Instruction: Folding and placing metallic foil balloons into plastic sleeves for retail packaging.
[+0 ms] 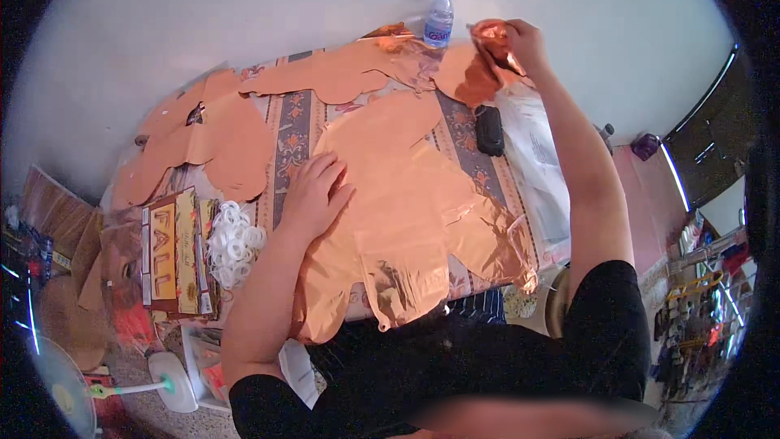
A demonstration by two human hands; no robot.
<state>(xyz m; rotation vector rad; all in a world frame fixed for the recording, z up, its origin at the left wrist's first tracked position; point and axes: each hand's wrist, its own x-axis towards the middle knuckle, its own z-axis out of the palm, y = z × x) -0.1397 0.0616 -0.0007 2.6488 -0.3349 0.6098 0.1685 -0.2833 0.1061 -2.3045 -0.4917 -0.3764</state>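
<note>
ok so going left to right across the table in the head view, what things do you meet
flat printed cardboard package → pile of white plastic rings → left hand pressed flat on a copper foil balloon → clear plastic water bottle with blue cap → small black pouch → right hand gripping crumpled copper foil

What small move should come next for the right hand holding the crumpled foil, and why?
Probably draw the right hand back toward the body, bringing the crumpled copper foil piece clear of the water bottle. The arm is stretched to the table's far edge, while the left hand lies flat on the large copper foil balloon, pinning it.
</note>
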